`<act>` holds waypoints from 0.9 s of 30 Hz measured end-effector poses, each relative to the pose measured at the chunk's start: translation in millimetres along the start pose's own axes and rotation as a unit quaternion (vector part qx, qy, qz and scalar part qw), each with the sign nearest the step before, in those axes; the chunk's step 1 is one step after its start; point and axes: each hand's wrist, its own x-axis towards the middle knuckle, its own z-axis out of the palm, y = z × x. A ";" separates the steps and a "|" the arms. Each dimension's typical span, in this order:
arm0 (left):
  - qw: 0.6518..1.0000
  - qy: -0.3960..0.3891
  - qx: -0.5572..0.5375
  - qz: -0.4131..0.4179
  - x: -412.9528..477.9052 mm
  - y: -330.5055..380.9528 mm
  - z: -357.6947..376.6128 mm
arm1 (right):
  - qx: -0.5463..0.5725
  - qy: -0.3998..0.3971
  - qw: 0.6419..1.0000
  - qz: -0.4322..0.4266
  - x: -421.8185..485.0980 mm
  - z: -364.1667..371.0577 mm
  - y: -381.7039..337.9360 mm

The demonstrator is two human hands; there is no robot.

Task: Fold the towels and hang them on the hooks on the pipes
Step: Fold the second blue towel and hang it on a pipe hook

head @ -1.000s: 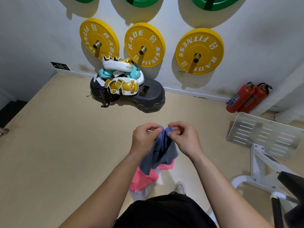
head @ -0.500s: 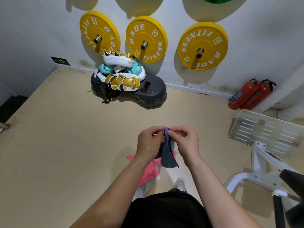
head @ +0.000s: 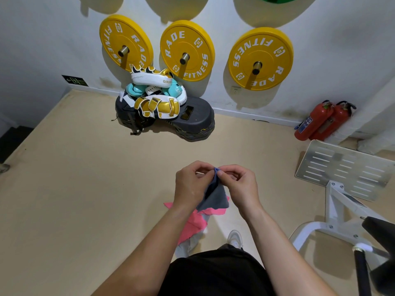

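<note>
A small blue-grey towel (head: 215,196) hangs folded between my two hands in front of my waist. My left hand (head: 191,184) and my right hand (head: 239,184) are close together, and both pinch the towel's top edge with thumb and fingertips. Below the hands a pink towel (head: 193,224) and a pale grey cloth (head: 192,242) hang or lie; what holds them is hidden by my left forearm. No hooks or pipes are in view.
Three yellow weight plates (head: 187,50) hang on the white wall ahead. Boxing pads (head: 157,97) lie piled on dark step platforms (head: 194,122). Two red fire extinguishers (head: 322,120) stand at the right. A white machine frame with a metal footplate (head: 346,167) is at my right.
The blue-grey towel was loose and wider a second ago; it now hangs narrow and folded, with my hands brought closer together at its top edge.
</note>
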 end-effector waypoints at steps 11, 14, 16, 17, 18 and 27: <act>0.997 -0.020 0.023 0.064 0.8 0.8 -16.1 | -0.014 -0.104 0.994 -0.029 -1.9 -4.9 -9.8; 0.998 -0.034 -0.028 0.047 0.9 2.0 -17.8 | -0.039 -0.126 0.990 -0.043 1.0 -6.0 -13.7; 0.997 -0.049 -0.060 0.025 2.6 0.6 -19.3 | -0.063 -0.143 0.987 -0.049 4.1 -8.6 -17.4; 0.996 -0.054 -0.062 0.023 3.6 -1.1 -19.5 | -0.075 -0.151 0.984 -0.052 5.9 -9.7 -19.7; 0.997 -0.057 -0.052 0.030 4.7 -3.1 -19.4 | -0.086 -0.159 0.982 -0.055 7.6 -10.5 -22.2; 0.994 -0.088 0.014 0.068 10.3 -9.0 -14.6 | -0.152 -0.203 0.962 -0.101 17.2 -14.2 -51.1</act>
